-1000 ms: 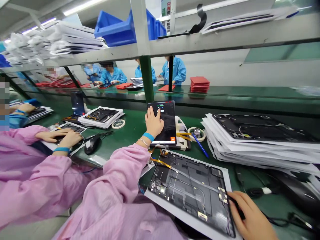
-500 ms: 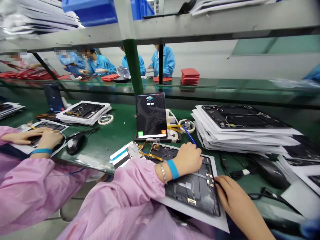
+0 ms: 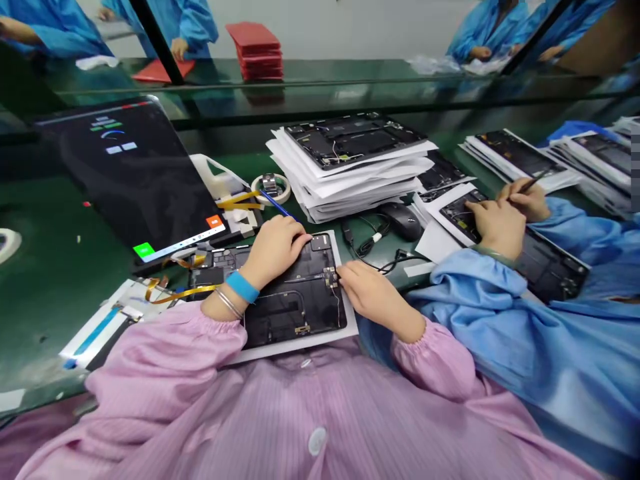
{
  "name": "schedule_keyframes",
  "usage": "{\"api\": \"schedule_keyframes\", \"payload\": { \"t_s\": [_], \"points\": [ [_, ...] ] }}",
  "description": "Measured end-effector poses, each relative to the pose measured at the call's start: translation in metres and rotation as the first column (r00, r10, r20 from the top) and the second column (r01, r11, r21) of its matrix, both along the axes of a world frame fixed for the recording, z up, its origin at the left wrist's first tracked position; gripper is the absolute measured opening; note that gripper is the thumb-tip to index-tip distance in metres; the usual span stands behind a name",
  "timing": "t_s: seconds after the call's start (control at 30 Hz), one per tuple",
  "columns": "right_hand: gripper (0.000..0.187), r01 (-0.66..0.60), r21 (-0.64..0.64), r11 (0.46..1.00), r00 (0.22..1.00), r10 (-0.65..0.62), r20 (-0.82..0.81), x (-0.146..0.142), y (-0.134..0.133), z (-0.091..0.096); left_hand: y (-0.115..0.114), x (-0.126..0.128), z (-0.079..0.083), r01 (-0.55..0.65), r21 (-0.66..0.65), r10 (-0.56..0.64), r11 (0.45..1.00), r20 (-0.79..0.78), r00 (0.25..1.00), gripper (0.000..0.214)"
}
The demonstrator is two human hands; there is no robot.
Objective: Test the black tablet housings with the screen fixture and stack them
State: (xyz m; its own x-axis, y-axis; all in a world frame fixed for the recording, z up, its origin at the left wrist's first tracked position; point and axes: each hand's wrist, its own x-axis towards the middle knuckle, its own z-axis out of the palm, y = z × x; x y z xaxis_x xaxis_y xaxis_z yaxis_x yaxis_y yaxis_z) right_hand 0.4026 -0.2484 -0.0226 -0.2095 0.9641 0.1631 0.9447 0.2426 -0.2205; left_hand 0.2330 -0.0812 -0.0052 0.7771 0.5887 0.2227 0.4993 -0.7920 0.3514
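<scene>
Over the upper right part of an opened black tablet housing, my left hand is closed, fingers curled. A thin blue pen-like stick runs behind its fingers and seems gripped there; its lower end is hidden. My right hand is at the housing's right edge, fingertips pressed together beside small connectors and a thin white wire. Whatever it pinches is too small to make out. Under the housing lies a white sheet. An orange flex cable runs from the housing's left side to loose parts.
A lit tablet screen stands at left, a tape roll behind my left hand. Beyond are stacked housings with paper, a black mouse and cables. At right, a blue-sleeved co-worker's hand works on another housing.
The view has swung right and down, showing my right sleeve and the co-worker at right. The co-worker at left has left the view. Both my hands stay at the same housing.
</scene>
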Motion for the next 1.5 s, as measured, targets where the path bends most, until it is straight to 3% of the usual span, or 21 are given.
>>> {"api": "schedule_keyframes", "payload": {
  "t_s": [0.2,0.3,0.4,0.5,0.63,0.8,0.93,1.13,1.33,1.4,1.5],
  "points": [
    [0.02,0.01,-0.041,0.999,0.988,-0.016,-0.156,0.008,-0.002,-0.004,0.004,0.003,-0.01,-0.047,-0.183,0.032,0.982,-0.087,0.996,0.028],
    [0.044,0.087,-0.038,0.996,0.927,-0.094,-0.364,0.014,-0.006,-0.011,0.007,0.004,-0.016,-0.083,-0.222,0.057,0.972,-0.122,0.991,0.029],
    [0.026,0.155,0.043,0.987,0.858,-0.112,-0.501,0.016,-0.01,-0.016,0.008,0.004,-0.016,-0.09,-0.231,0.062,0.969,-0.126,0.99,0.03],
    [0.008,0.18,0.129,0.975,0.879,-0.1,-0.467,0.015,-0.013,-0.017,0.008,0.004,-0.015,-0.084,-0.238,0.056,0.968,-0.119,0.991,0.03],
    [0.013,0.137,0.162,0.977,0.907,-0.058,-0.418,0.013,-0.013,-0.013,0.008,0.003,-0.015,-0.072,-0.248,0.046,0.966,-0.107,0.993,0.03],
    [0.021,0.105,0.021,0.994,0.87,-0.082,-0.486,0.014,-0.01,-0.005,0.009,0.003,-0.016,-0.068,-0.25,0.042,0.966,-0.109,0.993,0.031],
    [0.014,0.137,-0.041,0.99,0.797,-0.135,-0.589,0.015,-0.006,-0.005,0.01,0.003,-0.018,-0.062,-0.246,0.035,0.967,-0.112,0.993,0.033],
    [0.01,0.136,0.014,0.991,0.829,-0.106,-0.549,0.012,0.0,-0.013,0.009,0.002,-0.016,-0.069,-0.248,0.04,0.966,-0.119,0.992,0.034],
    [0.009,0.124,0.106,0.987,0.802,-0.036,-0.597,0.01,0.005,-0.017,0.012,0.008,-0.022,-0.075,-0.259,0.048,0.963,-0.11,0.993,0.032],
    [0.008,0.122,0.146,0.982,0.803,-0.011,-0.596,0.009,0.004,-0.017,0.008,0.009,-0.016,-0.084,-0.268,0.062,0.96,-0.09,0.994,0.028],
    [0.009,0.139,0.183,0.973,0.852,-0.023,-0.523,0.012,0.006,-0.023,-0.009,-0.001,0.014,-0.039,-0.187,0.044,0.982,0.025,0.999,0.022]
  ]
}}
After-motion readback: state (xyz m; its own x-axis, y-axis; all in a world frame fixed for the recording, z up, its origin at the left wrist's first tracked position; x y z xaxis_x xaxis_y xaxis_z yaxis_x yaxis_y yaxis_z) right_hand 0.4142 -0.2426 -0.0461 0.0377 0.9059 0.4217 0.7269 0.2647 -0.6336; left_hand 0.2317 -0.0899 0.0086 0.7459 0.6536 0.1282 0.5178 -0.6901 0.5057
